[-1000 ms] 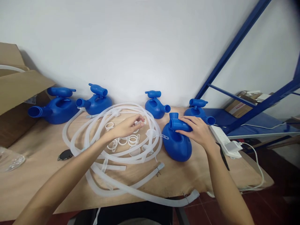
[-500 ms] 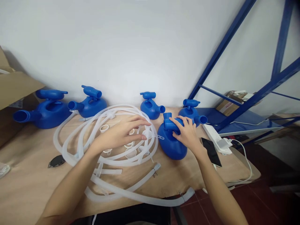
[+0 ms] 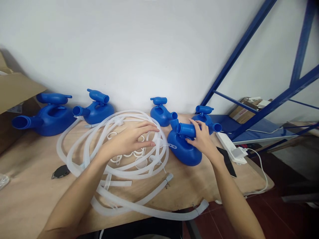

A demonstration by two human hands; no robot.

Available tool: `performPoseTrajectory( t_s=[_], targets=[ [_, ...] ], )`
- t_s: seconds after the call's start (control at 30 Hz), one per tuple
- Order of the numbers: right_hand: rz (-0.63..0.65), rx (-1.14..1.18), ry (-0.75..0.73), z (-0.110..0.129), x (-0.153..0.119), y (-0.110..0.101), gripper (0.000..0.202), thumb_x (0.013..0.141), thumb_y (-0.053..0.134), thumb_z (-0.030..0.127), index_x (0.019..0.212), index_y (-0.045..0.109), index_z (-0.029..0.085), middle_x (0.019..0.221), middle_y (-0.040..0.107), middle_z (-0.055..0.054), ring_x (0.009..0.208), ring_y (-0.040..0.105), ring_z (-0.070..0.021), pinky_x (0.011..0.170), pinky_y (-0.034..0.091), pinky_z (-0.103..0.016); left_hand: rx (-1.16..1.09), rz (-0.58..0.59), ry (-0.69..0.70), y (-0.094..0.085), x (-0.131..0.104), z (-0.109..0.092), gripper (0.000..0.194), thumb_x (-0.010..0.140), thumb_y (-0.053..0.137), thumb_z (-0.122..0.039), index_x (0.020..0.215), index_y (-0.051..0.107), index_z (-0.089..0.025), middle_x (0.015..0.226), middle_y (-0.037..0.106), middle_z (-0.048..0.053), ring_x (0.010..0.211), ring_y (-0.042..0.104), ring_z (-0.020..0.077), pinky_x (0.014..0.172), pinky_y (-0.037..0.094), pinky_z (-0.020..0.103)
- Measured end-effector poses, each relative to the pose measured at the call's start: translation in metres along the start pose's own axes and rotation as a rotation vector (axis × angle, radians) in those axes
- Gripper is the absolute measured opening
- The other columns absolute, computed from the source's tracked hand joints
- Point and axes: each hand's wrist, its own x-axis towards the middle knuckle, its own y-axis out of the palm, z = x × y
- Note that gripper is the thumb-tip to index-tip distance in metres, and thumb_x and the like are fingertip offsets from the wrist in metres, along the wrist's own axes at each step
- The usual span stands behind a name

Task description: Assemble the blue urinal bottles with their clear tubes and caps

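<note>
The blue jug (image 3: 188, 152) on the wooden desk (image 3: 32, 199), before a white wall (image 3: 129, 49), is gripped by the right hand's fingers (image 3: 198, 127); the left's (image 3: 147, 134) are spread.

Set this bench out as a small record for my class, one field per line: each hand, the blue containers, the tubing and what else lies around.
Left hand: open above coiled tubing
Right hand: gripping the upper piece of the nearest blue container
Other blue containers: four, near the wall
Tubing: translucent, looped around white rings
Right side: power strip, white charger
Left side: cardboard box
</note>
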Motion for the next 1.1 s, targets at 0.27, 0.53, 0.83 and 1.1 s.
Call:
performPoseTrajectory(
  t_s=[0.27,0.53,0.83,1.1],
  targets=[
    [0.018,-0.105,-0.127,0.010,-0.005,-0.006,0.062,0.086,0.057,0.020,0.147,0.048,0.030,0.141,0.046,-0.016,0.127,0.045,-0.0412,0.102,0.051,-0.064,0.010,0.002,-0.013,-0.013,-0.003,0.001,0.039,0.101,0.063,-0.047,0.131,0.069,-0.022,0.136,0.070,0.008,0.126,0.065,0.0261,0.106,0.053,0.038],
    [-0.043,0.138,-0.102,-0.015,-0.007,-0.002,0.055,0.086,0.068,0.031,0.139,0.053,0.031,0.138,0.053,-0.013,0.128,0.051,-0.0383,0.111,0.044,-0.062,0.039,0.015,0.011,-0.011,-0.003,0.005,0.039,0.101,0.063,-0.045,0.131,0.068,-0.021,0.136,0.070,0.008,0.127,0.065,0.0247,0.107,0.051,0.035],
    [0.157,0.434,-0.240,-0.016,0.002,-0.015,0.066,0.085,0.078,0.052,0.143,0.054,0.029,0.145,0.062,-0.011,0.137,0.057,-0.0344,0.119,0.042,-0.057,0.019,0.028,-0.019,-0.009,-0.003,0.011,0.040,0.100,0.065,-0.047,0.131,0.069,-0.023,0.135,0.070,0.007,0.128,0.065,0.0261,0.110,0.051,0.040],
    [0.115,0.285,-0.445,0.080,0.021,-0.039,0.071,0.083,0.080,0.053,0.146,0.057,0.031,0.132,0.071,-0.009,0.115,0.070,-0.0331,0.099,0.057,-0.050,-0.214,-0.215,-0.091,0.001,0.002,0.000,0.049,0.090,0.077,-0.048,0.131,0.069,-0.022,0.134,0.070,0.010,0.119,0.069,0.0254,0.096,0.064,0.038]
  ],
)
